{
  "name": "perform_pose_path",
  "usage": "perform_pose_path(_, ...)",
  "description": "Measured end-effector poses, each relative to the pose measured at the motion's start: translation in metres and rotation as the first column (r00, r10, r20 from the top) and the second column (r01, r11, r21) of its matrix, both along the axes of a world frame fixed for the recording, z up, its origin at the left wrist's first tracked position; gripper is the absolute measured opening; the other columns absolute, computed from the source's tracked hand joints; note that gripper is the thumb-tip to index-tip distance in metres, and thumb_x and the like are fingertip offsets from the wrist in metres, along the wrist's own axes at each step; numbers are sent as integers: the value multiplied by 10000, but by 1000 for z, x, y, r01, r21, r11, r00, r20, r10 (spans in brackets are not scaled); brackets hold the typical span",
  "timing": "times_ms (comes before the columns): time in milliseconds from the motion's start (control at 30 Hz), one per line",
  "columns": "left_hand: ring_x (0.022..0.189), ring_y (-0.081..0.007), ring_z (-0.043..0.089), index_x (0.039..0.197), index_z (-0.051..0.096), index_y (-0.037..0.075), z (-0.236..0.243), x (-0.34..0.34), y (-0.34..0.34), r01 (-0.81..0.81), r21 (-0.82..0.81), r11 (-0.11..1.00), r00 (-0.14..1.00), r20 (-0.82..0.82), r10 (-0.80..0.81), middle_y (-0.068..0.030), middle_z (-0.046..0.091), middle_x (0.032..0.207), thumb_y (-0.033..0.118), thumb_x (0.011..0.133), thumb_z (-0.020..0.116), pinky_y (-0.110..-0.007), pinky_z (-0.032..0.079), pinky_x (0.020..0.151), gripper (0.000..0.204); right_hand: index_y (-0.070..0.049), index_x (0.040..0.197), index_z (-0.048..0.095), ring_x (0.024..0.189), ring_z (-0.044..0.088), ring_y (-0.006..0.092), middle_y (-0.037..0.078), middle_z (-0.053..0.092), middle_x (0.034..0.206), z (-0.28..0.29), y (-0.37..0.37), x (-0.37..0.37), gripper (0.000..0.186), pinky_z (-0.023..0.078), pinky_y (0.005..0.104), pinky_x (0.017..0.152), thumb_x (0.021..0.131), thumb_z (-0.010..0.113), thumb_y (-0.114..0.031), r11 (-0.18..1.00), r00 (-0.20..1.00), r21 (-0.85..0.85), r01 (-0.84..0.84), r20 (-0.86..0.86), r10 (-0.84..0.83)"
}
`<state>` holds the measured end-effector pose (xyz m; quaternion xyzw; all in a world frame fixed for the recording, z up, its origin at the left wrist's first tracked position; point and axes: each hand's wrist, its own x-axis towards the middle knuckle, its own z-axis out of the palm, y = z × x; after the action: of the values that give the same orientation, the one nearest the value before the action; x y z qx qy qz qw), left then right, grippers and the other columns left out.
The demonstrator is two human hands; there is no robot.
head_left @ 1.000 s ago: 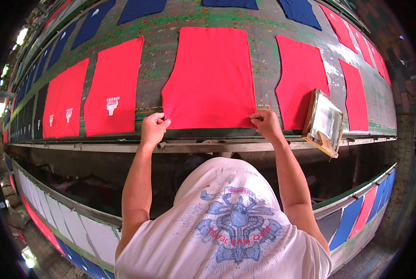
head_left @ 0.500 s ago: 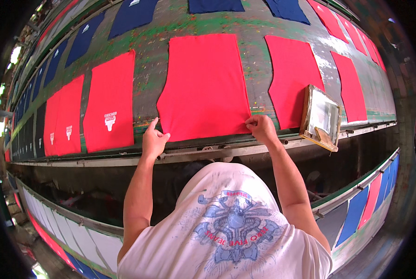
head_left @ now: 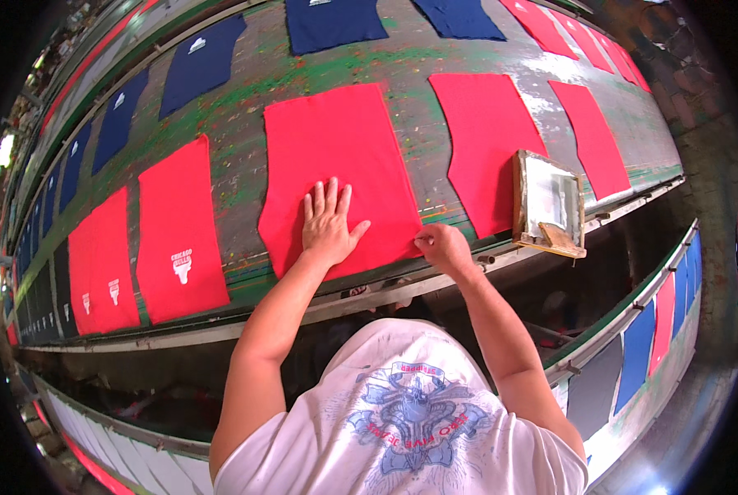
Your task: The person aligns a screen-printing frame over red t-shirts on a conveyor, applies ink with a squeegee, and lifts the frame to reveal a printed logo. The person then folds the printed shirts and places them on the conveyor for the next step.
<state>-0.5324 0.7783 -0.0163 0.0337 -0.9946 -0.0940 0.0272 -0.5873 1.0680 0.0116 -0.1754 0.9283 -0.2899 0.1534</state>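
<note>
I have the left hand (head_left: 328, 235) palm down on the big red panel (head_left: 328, 132), its 4 fingers spread and pointing away from the body, the thumb stretched out toward the right. Those fingers are open and grip nothing; how hard they press, I can't tell. My right hand (head_left: 445, 249) is curled, thumb and index finger pinched on the panel's near right corner. The cloth lies flat under the left fingers, reaches well beyond their tips, and its near edge passes under the left wrist on the way to the right fingertips.

Just right of the right fingers, past a strip of bare table (head_left: 241, 194), I see a plain red panel (head_left: 484, 124). A wooden frame (head_left: 521, 198) with a whitish middle lies across its near right corner and juts over the table's edge, a small wooden block (head_left: 560, 239) at its near end. Farther right of those fingers is a narrower red panel (head_left: 587, 140).

Well to the left of the left fingers lies a printed red panel (head_left: 179, 214). Far beyond their tips I make out navy panels (head_left: 336, 29).
</note>
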Motion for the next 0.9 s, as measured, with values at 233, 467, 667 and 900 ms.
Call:
perform_pose_path(233, 1710, -439, 160, 1767, 330, 151, 2, -85, 63, 41, 11, 999, 999, 24, -41, -159, 225, 1855, 708, 1058, 550, -684, 107, 1359, 928, -34, 1100, 805, 865, 768, 276, 127, 739, 1034, 59, 55, 27, 196, 620, 375, 791, 914, 796, 27, 945, 969, -326, 40, -217, -116)
perform_pose_path(467, 1715, -437, 128, 1765, 356, 232, 11, -103, 83, -65, -5, 998, 991, 119, 65, -126, 190, 1868, 722, 1060, 535, -712, 75, 1354, 877, -8, 1163, 790, 1055, 738, 215, 100, 745, 1158, 76, 245, -6, 294, 601, 331, 893, 913, 704, 121, 837, 577, -492, 238, -622, -529)
perform_pose_path(667, 1533, -466, 455, 1512, 626, 54, 6, -105, 181, 116, 359, 926, 893, -446, 61, -203, 546, 1626, 356, 991, 782, -636, 345, 1257, 623, -39, 1314, 784, 912, 651, 122, 11, 706, 1066, 8, 408, -46, 281, 522, 257, 834, 1121, 706, -229, 530, 506, -484, 696, -193, -841)
perform_pose_path(900, 1029, -191, 772, 1495, 651, -15, 0, -110, 337, -54, 923, 381, 998, 35, 58, -172, 782, 1267, 144, 1022, 760, -361, 613, 940, 511, -108, 1621, 575, 1077, 752, 160, 44, 749, 1329, -15, 432, -45, 520, 604, 338, 888, 1162, 614, -349, 339, 708, -622, 705, 595, -381)
